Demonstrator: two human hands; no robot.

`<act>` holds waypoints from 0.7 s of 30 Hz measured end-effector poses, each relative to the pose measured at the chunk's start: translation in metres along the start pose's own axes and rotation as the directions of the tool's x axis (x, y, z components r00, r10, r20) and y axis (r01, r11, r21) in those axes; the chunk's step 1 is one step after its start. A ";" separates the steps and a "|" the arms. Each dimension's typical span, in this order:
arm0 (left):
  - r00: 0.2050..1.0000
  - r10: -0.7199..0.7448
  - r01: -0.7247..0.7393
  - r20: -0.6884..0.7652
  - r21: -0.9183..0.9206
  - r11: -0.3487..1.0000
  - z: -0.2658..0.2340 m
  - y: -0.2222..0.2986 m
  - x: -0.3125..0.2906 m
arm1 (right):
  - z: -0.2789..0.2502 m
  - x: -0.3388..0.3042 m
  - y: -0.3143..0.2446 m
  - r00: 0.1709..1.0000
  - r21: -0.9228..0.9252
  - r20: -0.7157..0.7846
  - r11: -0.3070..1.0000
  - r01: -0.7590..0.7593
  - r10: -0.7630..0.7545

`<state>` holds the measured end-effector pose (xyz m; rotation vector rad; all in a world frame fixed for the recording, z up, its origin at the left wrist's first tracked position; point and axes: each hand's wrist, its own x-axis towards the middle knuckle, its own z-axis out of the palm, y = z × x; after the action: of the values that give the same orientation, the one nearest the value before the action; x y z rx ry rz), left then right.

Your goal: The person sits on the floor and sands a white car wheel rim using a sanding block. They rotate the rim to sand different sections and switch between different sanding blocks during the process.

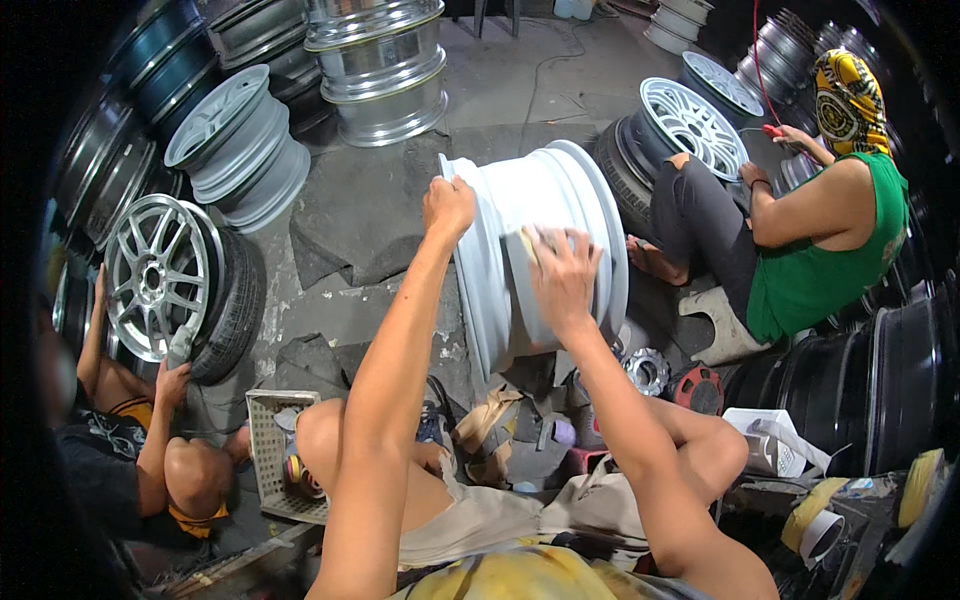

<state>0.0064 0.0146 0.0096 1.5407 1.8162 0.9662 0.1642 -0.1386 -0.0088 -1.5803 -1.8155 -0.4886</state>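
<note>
Standing on its edge in front of me is a light grey wheel rim [530, 185], its barrel turned toward me. My left hand [449, 207] is closed over the upper left lip of the wheel rim. Against the barrel, my right hand [565, 270] presses a pale, flat pad [528, 246] under its fingers. Slight blur covers the right hand, and its fingers hide much of the pad, so I cannot make out its exact kind.
At right, a person in a green top [825, 250] works at a grey wheel [693, 128] on a tire. Another at left holds a silver multi-spoke wheel [157, 277]. Near my knee sits a plastic basket [262, 455]. Chrome rims [385, 75] are stacked behind.
</note>
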 end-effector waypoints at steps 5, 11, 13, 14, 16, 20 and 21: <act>1.000 0.030 -0.030 -0.008 0.026 0.999 0.001 -0.007 0.004 | -0.003 -0.021 0.003 0.999 -0.001 -0.042 1.000 -0.019 0.019; 0.999 0.014 -0.014 0.029 0.015 1.000 0.003 -0.003 -0.003 | -0.002 0.003 0.009 0.997 -0.049 -0.043 0.996 -0.072 0.070; 1.000 -0.003 0.002 0.025 0.040 0.999 0.001 -0.007 0.003 | -0.012 -0.009 0.006 0.999 -0.048 -0.006 0.998 -0.041 0.041; 1.000 0.003 -0.004 0.016 0.030 1.000 0.002 -0.006 0.001 | -0.018 -0.019 0.007 0.999 -0.055 0.022 0.998 -0.032 0.033; 1.000 0.015 -0.015 0.000 0.011 1.000 0.003 -0.004 -0.001 | -0.014 -0.017 0.012 0.999 -0.064 0.007 0.997 -0.034 0.034; 1.000 0.020 -0.020 0.003 -0.007 1.000 0.006 -0.005 0.000 | -0.006 0.003 0.011 0.998 -0.064 -0.012 0.996 -0.062 0.061; 1.000 0.026 -0.026 0.000 0.009 1.000 0.004 -0.009 0.003 | -0.010 -0.004 0.009 0.999 -0.055 0.000 0.997 -0.046 0.046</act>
<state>0.0040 0.0175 0.0004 1.5733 1.8073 0.9707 0.1758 -0.1461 -0.0058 -1.6563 -1.7767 -0.5203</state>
